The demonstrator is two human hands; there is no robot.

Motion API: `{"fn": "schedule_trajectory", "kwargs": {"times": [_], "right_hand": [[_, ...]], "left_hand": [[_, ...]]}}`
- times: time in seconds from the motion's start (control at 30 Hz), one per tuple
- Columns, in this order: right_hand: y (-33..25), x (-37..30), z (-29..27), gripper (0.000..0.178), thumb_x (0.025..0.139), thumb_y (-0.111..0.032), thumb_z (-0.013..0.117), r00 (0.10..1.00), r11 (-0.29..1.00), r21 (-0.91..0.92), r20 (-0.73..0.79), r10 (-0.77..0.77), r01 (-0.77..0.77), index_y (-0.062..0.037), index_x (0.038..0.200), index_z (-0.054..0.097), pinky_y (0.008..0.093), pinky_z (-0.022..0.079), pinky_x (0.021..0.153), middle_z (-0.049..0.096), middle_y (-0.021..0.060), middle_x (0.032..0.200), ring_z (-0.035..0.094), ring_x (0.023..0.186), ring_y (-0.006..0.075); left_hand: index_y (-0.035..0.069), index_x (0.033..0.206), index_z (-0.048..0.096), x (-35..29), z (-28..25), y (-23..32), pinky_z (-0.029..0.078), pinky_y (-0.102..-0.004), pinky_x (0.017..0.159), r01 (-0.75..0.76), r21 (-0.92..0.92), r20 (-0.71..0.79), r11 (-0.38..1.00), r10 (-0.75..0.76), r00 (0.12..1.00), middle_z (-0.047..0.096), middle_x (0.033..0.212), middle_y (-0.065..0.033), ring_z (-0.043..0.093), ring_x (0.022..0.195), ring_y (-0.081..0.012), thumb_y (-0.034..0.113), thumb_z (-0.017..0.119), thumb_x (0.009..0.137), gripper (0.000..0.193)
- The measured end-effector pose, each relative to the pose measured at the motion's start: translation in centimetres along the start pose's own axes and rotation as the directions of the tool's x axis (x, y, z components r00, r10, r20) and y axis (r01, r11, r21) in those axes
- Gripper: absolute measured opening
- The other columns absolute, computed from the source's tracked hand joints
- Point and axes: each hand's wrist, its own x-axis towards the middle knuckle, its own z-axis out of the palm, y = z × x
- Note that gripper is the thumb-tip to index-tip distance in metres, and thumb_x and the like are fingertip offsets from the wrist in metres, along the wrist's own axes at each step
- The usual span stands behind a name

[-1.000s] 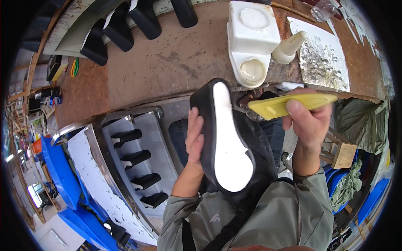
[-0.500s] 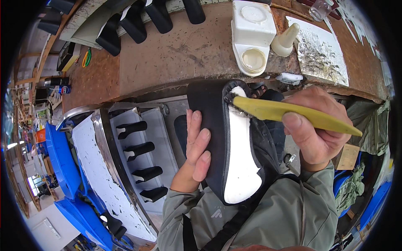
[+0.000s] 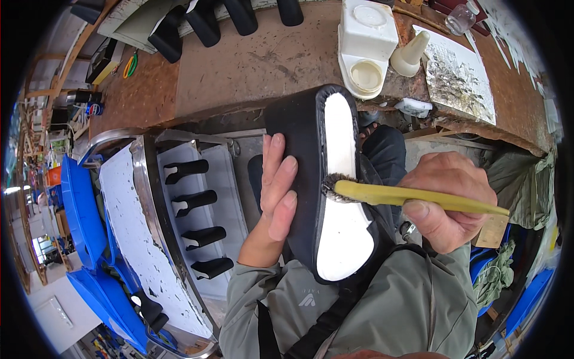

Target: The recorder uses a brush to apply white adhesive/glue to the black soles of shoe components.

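In front of me a tall black-covered shoe platform [image 3: 299,137] stands tilted, its white sole-shaped face [image 3: 347,245] turned toward my right side. My left hand [image 3: 278,182] holds it, several fingers laid along its black left side. A yellow-handled brush [image 3: 418,196] is in my right hand [image 3: 451,194], the thumb and fingers closed round the handle. Its dark bristles rest on the narrow middle of the white face. At the back of the bench, a white container [image 3: 369,45] has a round opening of pale liquid at its near end.
Beside the container stand a pale cone-shaped nozzle [image 3: 411,55] and a stained white sheet [image 3: 459,75]. Several black pieces [image 3: 202,24] line the bench's far edge. To my left, a rack [image 3: 191,152] bears more black pieces, near blue bins [image 3: 84,215]. The bench edge [image 3: 227,107] lies just beyond the platform.
The brush has moved from the upper end of the white face down to its narrow middle. My right hand has come lower with it. The platform has shifted slightly up in the view.
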Motion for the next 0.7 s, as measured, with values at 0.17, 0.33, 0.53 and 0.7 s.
{"fn": "schedule_trajectory", "kwargs": {"times": [0.17, 0.33, 0.53, 0.7], "right_hand": [[0.0, -0.6, 0.3, 0.019, 0.072, -0.008, 0.07, 0.991, 0.992, -0.004, 0.049, -0.127, 0.127, 0.0068, 0.081, 0.063, 0.0268, 0.041, 0.043, 0.062, 0.0144, 0.063, 0.056, 0.046, 0.0184], [0.1, -1.1, 0.6, 0.019, 0.072, -0.008, 0.069, 0.982, 0.984, 0.056, 0.072, -0.176, 0.172, 0.0072, 0.081, 0.062, 0.0271, 0.044, 0.042, 0.063, 0.0155, 0.063, 0.06, 0.046, 0.0205], [-0.3, -1.4, 0.7, 0.02, 0.071, -0.007, 0.069, 0.971, 0.976, 0.072, 0.107, -0.213, 0.206, 0.0078, 0.083, 0.062, 0.0267, 0.045, 0.041, 0.063, 0.0156, 0.064, 0.061, 0.047, 0.0201], [-0.5, -1.6, 1.0, 0.019, 0.064, 0.0, 0.072, 0.967, 0.965, 0.132, 0.089, -0.238, 0.225, 0.0114, 0.078, 0.065, 0.0261, 0.048, 0.039, 0.065, 0.0176, 0.065, 0.062, 0.048, 0.0211]], "left_hand": [[0.006, 0.122, 0.02, 0.2, -0.2, 0.0, 0.045, -0.0501, 0.099, 0.018, -0.03, 0.004, 0.999, -0.018, 1.0, 0.037, 0.128, -0.0235, 0.048, 0.119, -0.0432, 0.01, 0.081, 0.069, 0.08], [0.007, 0.119, 0.03, 0.6, 0.0, -0.3, 0.044, -0.0514, 0.099, 0.046, -0.16, -0.05, 0.986, -0.055, 0.997, 0.046, 0.123, -0.0276, 0.05, 0.117, -0.042, 0.004, 0.075, 0.074, 0.063], [0.006, 0.119, 0.032, 0.5, 1.1, -0.4, 0.044, -0.0508, 0.098, 0.069, -0.217, -0.099, 0.974, -0.092, 0.991, 0.048, 0.121, -0.0271, 0.051, 0.117, -0.041, 0.003, 0.073, 0.075, 0.061], [0.004, 0.119, 0.036, 0.2, 1.7, 0.1, 0.04, -0.052, 0.1, 0.12, -0.335, -0.119, 0.934, -0.168, 0.979, 0.049, 0.124, -0.0277, 0.05, 0.118, -0.0419, 0.005, 0.068, 0.079, 0.051]]}}
